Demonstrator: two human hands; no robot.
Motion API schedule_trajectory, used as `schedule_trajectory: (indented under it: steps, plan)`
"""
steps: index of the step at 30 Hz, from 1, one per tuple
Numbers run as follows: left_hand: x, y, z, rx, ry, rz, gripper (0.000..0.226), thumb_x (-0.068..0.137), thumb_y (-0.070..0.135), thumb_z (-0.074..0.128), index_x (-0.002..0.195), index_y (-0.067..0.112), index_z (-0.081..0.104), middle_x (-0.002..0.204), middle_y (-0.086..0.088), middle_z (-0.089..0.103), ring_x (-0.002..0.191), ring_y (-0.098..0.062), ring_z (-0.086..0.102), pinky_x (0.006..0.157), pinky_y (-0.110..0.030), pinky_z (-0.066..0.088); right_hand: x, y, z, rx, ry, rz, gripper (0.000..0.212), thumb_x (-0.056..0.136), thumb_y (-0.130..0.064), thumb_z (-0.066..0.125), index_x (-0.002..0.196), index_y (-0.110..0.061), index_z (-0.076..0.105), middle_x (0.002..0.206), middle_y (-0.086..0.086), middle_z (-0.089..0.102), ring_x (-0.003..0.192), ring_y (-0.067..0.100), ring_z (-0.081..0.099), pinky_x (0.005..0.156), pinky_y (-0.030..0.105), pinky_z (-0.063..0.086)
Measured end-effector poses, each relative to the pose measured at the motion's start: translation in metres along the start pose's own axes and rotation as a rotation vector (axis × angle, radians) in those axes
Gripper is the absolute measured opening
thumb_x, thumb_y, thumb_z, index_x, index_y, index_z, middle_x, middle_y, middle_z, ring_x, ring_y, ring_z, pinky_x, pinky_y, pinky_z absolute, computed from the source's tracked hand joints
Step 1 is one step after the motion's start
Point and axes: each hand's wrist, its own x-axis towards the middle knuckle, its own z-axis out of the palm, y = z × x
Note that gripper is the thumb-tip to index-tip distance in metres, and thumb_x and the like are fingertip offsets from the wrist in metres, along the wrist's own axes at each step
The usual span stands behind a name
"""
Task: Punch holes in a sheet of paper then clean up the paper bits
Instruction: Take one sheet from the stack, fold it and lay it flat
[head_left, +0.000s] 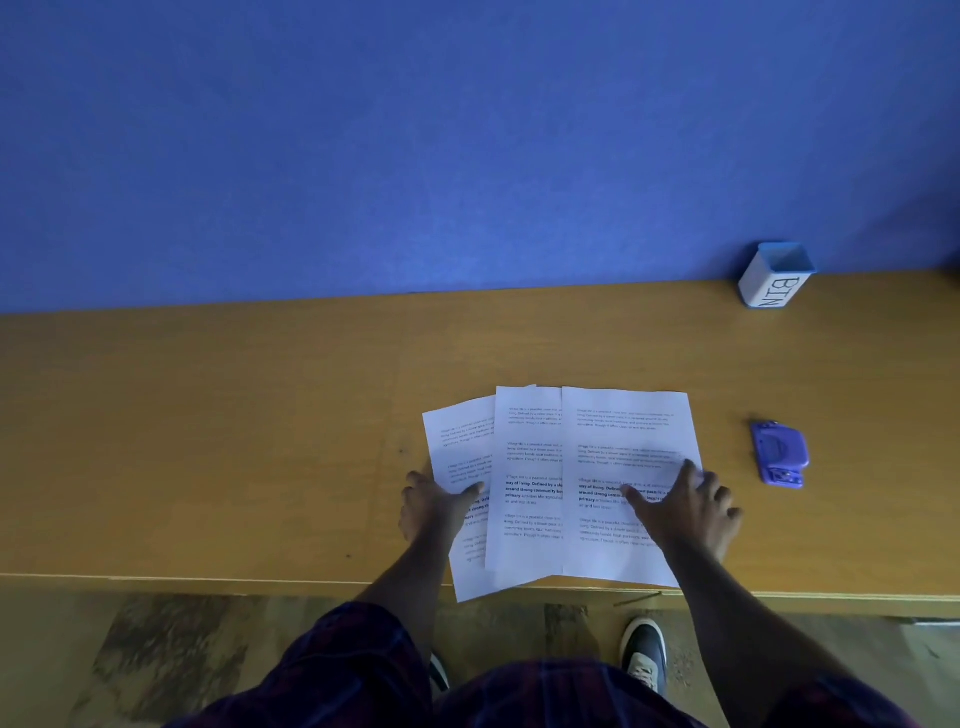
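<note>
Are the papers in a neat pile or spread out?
Spread out. The papers fan across the desk, overlapping, under the left hand and right hand.

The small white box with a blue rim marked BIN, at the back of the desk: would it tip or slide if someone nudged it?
The small white box with a blue rim looks taller than wide, so a high nudge would probably tip it. It seems open and thin-walled, hence likely light, and may slide on the smooth wooden desk.
</note>
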Motion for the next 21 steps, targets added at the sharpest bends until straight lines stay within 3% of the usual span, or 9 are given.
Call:
schedule_trajectory:
  steps: [5,12,21]
  plan:
    - [-0.007,0.007,0.009,0.020,-0.011,0.050,0.097,0.056,0.062,0.089,0.127,0.016,0.041,0.120,-0.005,0.056,0.111,-0.028,0.061,0.087,-0.043,0.057,-0.004,-0.004,0.007,0.061,-0.006,0.056,0.103,0.065,-0.087,0.057,0.134,-0.013,0.043,0.135,0.018,0.051,0.120,0.037,0.050,0.089,0.044,0.046]
    - [-0.006,0.015,0.015,0.140,-0.051,0.135,0.094,0.061,0.044,0.094,0.130,0.013,0.040,0.124,-0.009,0.054,0.114,-0.030,0.060,0.090,-0.041,0.054,0.002,-0.008,0.007,0.076,-0.009,0.059,0.105,0.061,-0.085,0.066,0.131,-0.009,0.046,0.126,0.019,0.055,0.112,0.039,0.054,0.085,0.043,0.049]
    - [0.000,0.025,0.017,0.222,-0.037,0.195,0.077,0.070,0.039,0.089,0.130,0.015,0.047,0.125,-0.010,0.048,0.118,-0.031,0.054,0.091,-0.044,0.057,0.003,-0.025,0.004,0.214,-0.070,0.055,0.090,0.068,-0.057,0.084,0.130,-0.004,0.045,0.120,0.023,0.055,0.111,0.043,0.058,0.092,0.044,0.051]
